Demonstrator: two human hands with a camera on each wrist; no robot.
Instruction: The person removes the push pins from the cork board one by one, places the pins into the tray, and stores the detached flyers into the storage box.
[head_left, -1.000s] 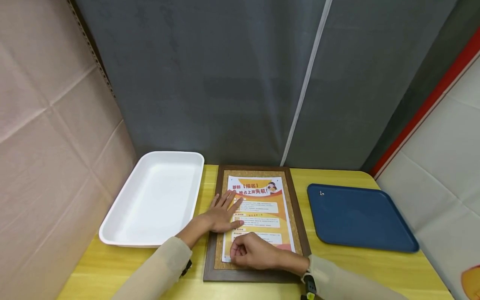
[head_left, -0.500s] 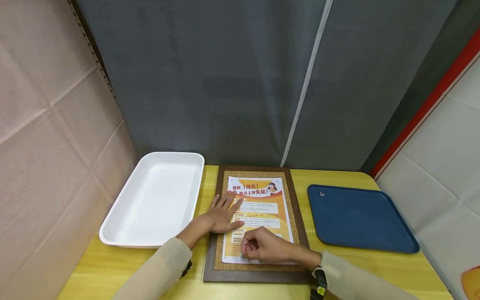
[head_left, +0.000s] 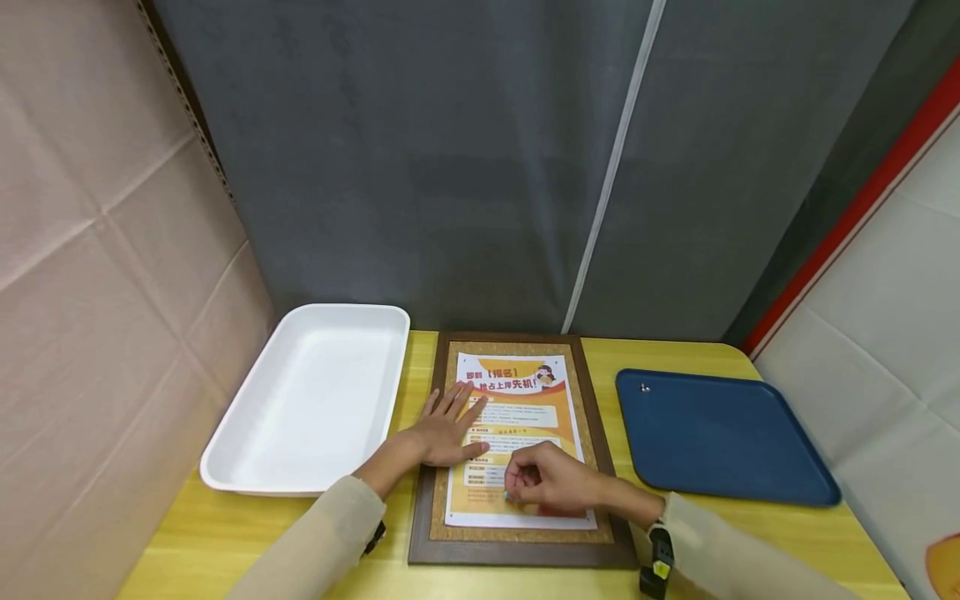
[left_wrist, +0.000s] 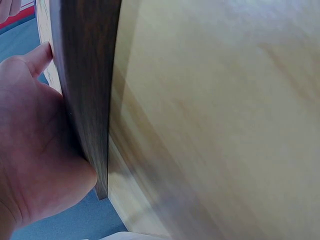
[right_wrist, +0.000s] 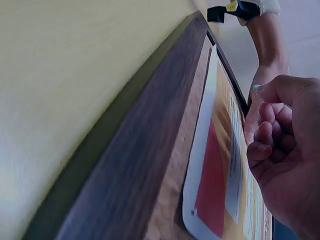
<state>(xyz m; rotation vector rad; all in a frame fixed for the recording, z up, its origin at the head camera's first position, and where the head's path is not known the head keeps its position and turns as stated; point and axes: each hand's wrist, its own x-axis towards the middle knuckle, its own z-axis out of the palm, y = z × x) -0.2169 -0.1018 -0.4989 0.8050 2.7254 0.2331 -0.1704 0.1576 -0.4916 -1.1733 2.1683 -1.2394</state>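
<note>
A printed orange-and-white poster lies on a cork board with a dark wooden frame. Tiny dark dots mark the poster's corners. My left hand rests flat with spread fingers on the poster's left side; its palm lies over the frame's edge in the left wrist view. Above the poster's lower right part is my right hand, its fingers curled. Between its thumb and fingertip it pinches a tiny green-tipped object, too small to identify surely; it looks like a push pin. The hand hides part of the print.
To the left stands a deep white tray. A shallow blue tray lies on the right, with a small shiny item near its far left corner. All sit on a yellow wooden table before a grey partition.
My right hand has moved rightward and slightly up from the poster's lower left corner, uncovering that corner. The left hand stays in place on the poster.
</note>
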